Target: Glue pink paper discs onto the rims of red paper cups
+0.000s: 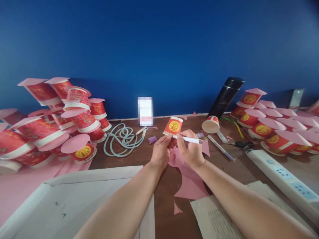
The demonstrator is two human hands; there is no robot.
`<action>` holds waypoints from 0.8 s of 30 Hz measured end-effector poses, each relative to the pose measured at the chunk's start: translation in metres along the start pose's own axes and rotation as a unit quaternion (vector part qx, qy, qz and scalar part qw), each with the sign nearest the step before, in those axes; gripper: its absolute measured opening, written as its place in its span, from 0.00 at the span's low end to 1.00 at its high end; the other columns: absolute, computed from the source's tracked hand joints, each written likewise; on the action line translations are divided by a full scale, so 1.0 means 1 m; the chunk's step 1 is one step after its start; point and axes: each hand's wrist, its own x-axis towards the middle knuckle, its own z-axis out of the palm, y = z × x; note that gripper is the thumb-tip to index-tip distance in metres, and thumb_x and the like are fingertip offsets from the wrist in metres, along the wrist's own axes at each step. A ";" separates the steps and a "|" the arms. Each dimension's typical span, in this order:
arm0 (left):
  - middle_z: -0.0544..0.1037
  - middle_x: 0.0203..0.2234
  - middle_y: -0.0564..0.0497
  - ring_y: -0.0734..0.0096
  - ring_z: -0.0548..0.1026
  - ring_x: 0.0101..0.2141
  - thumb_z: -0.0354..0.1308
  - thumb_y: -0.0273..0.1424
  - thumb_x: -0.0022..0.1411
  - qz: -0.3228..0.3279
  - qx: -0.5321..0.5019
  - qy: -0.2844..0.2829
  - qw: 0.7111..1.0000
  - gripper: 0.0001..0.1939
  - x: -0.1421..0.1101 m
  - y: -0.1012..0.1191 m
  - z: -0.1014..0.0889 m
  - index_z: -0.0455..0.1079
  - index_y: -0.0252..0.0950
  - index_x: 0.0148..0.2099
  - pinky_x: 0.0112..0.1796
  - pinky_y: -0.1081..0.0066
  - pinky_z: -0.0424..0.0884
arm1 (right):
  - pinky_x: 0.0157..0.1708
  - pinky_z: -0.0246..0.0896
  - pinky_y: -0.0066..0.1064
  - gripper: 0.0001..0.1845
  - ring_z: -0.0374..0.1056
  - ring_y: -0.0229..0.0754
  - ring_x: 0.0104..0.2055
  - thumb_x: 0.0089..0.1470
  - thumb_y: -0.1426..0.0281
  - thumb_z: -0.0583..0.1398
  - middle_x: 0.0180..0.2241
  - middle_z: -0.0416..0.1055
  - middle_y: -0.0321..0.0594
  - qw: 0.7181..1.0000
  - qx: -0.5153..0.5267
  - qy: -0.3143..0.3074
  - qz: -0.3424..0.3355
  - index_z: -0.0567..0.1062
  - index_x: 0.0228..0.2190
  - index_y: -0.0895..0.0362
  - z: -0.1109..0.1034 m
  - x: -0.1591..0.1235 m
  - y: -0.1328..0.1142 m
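A red paper cup (173, 125) with a yellow round emblem is upside down in front of me, slightly tilted, its white rim lowest. My left hand (161, 152) grips it by that rim, fingers closed. In my right hand (190, 151) is a white pen (191, 140), its tip end against or very near the cup's rim; the exact contact is hidden by fingers. Beneath both hands lie a round pink paper piece (175, 158) and a cut pink paper scrap (190, 184). A short purple cap or tube (152, 139) lies left of the cup.
Red cups with pink paper tops are piled at left (82, 119) and grouped at right (264, 127). A pale cable (119, 141), phone (145, 111), black flask (226, 96), overturned cup (210, 125), second pen (220, 147), power strip (281, 176) and white board (74, 202) surround me.
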 end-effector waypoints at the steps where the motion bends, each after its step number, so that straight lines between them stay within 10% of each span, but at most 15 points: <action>1: 0.79 0.26 0.49 0.72 0.76 0.31 0.67 0.30 0.48 0.000 -0.001 0.002 1.000 0.09 0.000 0.000 0.000 0.75 0.31 0.32 0.41 0.70 0.68 | 0.32 0.61 0.35 0.07 0.68 0.42 0.29 0.56 0.66 0.56 0.25 0.72 0.37 1.000 -0.001 -0.001 -0.001 0.69 0.27 0.54 0.000 0.000 0.000; 24: 0.79 0.28 0.47 0.65 0.78 0.36 0.66 0.30 0.48 -0.005 0.007 0.012 1.000 0.08 0.002 -0.001 -0.003 0.74 0.32 0.32 0.44 0.66 0.70 | 0.34 0.63 0.35 0.06 0.68 0.42 0.30 0.57 0.65 0.56 0.28 0.73 0.38 1.000 0.010 0.014 0.012 0.69 0.30 0.54 0.001 0.001 0.005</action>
